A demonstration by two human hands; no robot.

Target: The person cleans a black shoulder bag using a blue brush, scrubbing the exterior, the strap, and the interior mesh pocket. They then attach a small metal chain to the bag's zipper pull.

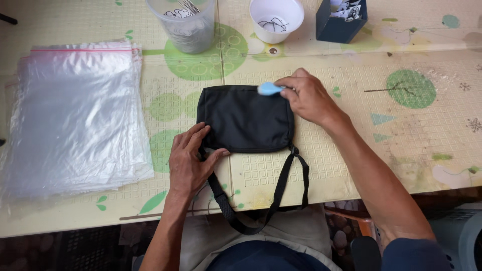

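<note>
Hanging over the near table edge toward the person's lap is the black webbing strap (281, 193) of a flat black fabric pouch bag (245, 119), which lies on a pale yellow embossed mat with green circles (351, 165) near the middle of the table. Just left of the strap, the left hand (188, 158) rests palm down with fingers spread loosely, pressing the bag's near left corner, thumb lying along the lower edge. Farther back, the right hand (307, 98) sits at the bag's far right corner, its fingers curled together and pinching a small light blue plastic tool (269, 89) whose rounded end rests on the top edge of the bag. Well to the left, apart from the bag, lies a thick stack of clear plastic zip bags with a red seal line (75, 115). Along the far edge stand a clear plastic cup holding thin metal pieces (183, 25), a white plastic cup with a few dark wire loops inside (276, 20), and a small dark blue open box with pale tags in it (341, 20).
</note>
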